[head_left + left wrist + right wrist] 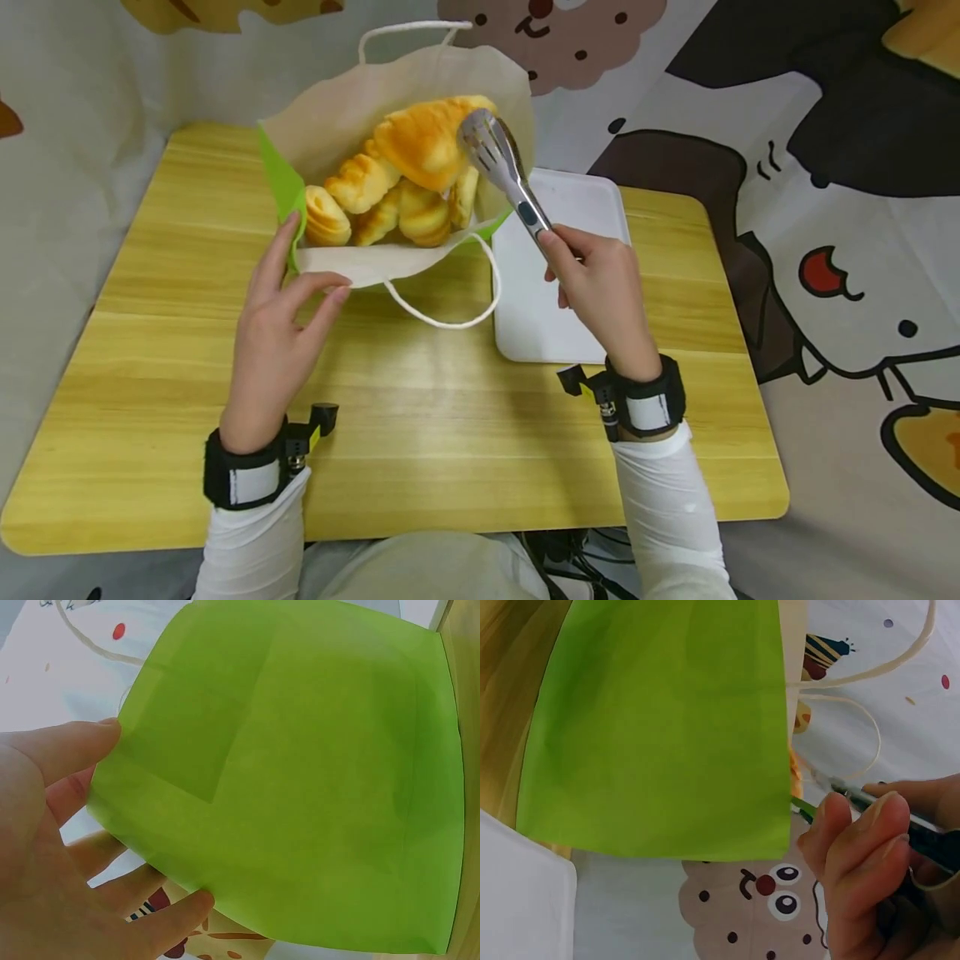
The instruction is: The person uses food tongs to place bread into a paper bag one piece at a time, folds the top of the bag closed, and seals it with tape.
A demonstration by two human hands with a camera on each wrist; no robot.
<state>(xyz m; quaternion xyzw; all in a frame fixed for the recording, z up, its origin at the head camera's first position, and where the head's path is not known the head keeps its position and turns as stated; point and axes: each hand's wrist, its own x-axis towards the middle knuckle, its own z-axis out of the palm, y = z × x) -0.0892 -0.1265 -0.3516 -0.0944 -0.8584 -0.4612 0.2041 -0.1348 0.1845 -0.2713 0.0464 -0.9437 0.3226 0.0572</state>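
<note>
A green paper bag [281,171] with a pale inside and white rope handles stands on the table, its mouth tipped toward me. Inside it several golden bread rolls [363,179] are heaped, topped by a larger browned bread piece [427,142]. My left hand [273,333] pinches the bag's near rim between thumb and index finger, other fingers along the left edge. My right hand [600,279] grips metal tongs [517,179]; their slotted head reaches into the bag's mouth and overlaps the right end of the top bread. In the right wrist view, the green bag side [660,735] hides most of the bread.
A white rectangular tray [555,333] lies on the wooden table [420,450], right of the bag and partly behind it. One rope handle [450,325] loops out over the table toward the tray. A cartoon-printed cloth [825,250] hangs behind and beside the table.
</note>
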